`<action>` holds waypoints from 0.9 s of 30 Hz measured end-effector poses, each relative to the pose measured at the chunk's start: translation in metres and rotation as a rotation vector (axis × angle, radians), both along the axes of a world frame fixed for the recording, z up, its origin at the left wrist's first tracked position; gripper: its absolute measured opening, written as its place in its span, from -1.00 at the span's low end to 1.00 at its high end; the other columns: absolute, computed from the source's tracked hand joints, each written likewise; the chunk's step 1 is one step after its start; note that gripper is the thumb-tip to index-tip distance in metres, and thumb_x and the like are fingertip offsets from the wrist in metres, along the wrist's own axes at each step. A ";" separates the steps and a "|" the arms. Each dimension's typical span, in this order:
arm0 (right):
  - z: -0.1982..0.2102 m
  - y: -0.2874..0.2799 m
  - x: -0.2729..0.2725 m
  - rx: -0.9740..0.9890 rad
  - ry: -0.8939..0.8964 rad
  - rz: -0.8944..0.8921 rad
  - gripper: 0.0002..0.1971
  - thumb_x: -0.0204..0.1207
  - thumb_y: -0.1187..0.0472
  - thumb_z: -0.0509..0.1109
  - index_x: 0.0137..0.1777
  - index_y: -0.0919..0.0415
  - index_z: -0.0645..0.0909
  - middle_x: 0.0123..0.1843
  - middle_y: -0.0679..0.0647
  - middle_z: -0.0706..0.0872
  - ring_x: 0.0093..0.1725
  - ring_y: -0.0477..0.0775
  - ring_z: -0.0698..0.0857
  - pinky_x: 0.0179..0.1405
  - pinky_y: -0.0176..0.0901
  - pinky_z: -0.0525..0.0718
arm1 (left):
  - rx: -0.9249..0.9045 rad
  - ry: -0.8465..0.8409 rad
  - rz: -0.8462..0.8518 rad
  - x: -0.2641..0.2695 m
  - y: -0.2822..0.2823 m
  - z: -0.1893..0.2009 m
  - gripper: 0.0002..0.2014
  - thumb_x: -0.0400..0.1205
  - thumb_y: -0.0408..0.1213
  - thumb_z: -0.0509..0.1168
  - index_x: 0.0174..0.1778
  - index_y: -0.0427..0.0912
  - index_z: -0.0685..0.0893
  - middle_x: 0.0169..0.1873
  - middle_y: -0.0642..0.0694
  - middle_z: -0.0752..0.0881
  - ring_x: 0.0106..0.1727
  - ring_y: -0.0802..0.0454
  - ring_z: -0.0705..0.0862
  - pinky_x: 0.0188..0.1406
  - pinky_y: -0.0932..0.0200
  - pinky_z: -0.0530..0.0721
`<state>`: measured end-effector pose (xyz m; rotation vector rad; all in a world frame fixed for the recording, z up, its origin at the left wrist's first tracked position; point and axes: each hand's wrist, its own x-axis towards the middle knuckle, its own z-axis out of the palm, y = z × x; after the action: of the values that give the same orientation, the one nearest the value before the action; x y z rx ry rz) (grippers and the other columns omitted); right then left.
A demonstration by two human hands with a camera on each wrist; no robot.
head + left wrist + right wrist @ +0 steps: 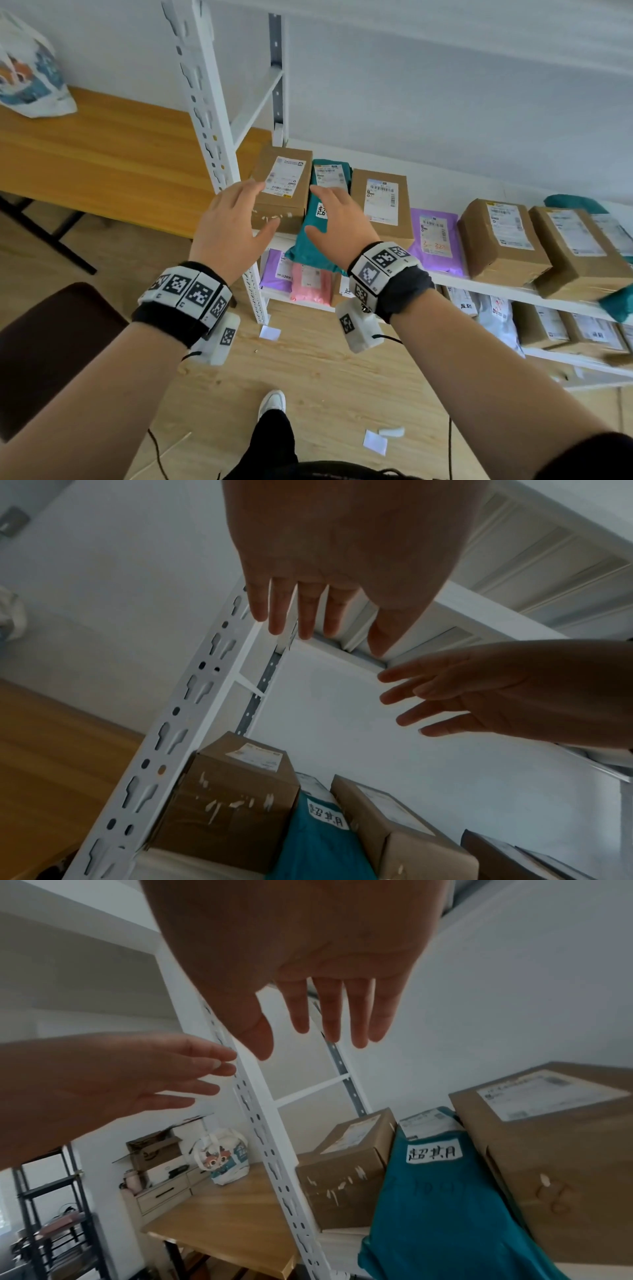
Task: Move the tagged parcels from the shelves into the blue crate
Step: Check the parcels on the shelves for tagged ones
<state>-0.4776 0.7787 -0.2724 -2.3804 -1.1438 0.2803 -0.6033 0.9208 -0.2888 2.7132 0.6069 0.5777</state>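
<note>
Both hands, left and right, are reaching wide and empty toward the tagged teal parcel at twelve o'clock on the shelf. Nothing lifted yet; crate unseen.

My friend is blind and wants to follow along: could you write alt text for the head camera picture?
Two bare hands, the left hand and the right hand, reach open toward a teal parcel with a handwritten tag, wedged between two cardboard boxes on a white shelf. More boxes and purple mailers line the shelf; a wooden table stands to the left.
</note>
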 end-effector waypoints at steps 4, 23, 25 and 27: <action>-0.017 0.025 0.015 -0.045 0.049 -0.050 -0.27 0.56 0.08 0.37 0.67 0.06 0.11 0.63 0.11 0.25 0.56 0.24 0.32 0.50 0.08 0.40 | -0.037 0.058 -0.017 0.018 0.026 -0.015 -0.41 0.64 -0.02 0.31 0.55 -0.20 0.39 0.50 -0.17 0.47 0.52 -0.13 0.41 0.44 -0.05 0.43; -0.099 0.095 0.072 -0.103 0.231 -0.199 -0.11 0.49 -0.02 0.48 0.68 0.06 0.01 0.67 0.15 0.18 0.63 0.21 0.23 0.59 0.14 0.31 | -0.063 0.416 -0.048 0.104 0.072 -0.063 -0.14 0.60 0.05 0.35 0.67 -0.19 0.04 0.67 -0.27 0.07 0.65 -0.29 0.13 0.61 -0.10 0.17; -0.103 0.097 0.075 -0.120 0.235 -0.203 -0.11 0.49 -0.02 0.47 0.68 0.07 0.01 0.67 0.15 0.18 0.63 0.22 0.23 0.59 0.15 0.31 | -0.068 0.472 -0.027 0.113 0.076 -0.068 -0.11 0.60 0.02 0.37 0.67 -0.19 -0.01 0.67 -0.29 0.03 0.64 -0.33 0.14 0.60 -0.15 0.19; -0.106 0.099 0.079 -0.138 0.244 -0.205 -0.10 0.49 -0.01 0.47 0.69 0.07 0.00 0.67 0.15 0.18 0.63 0.23 0.23 0.59 0.16 0.31 | -0.077 0.520 -0.005 0.124 0.082 -0.074 -0.08 0.58 0.01 0.40 0.67 -0.19 -0.04 0.66 -0.29 0.00 0.62 -0.37 0.16 0.59 -0.19 0.24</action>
<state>-0.3990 0.8778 -0.3789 -2.4752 -0.7858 0.5770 -0.4794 1.0023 -0.3623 2.7892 0.7217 -0.1657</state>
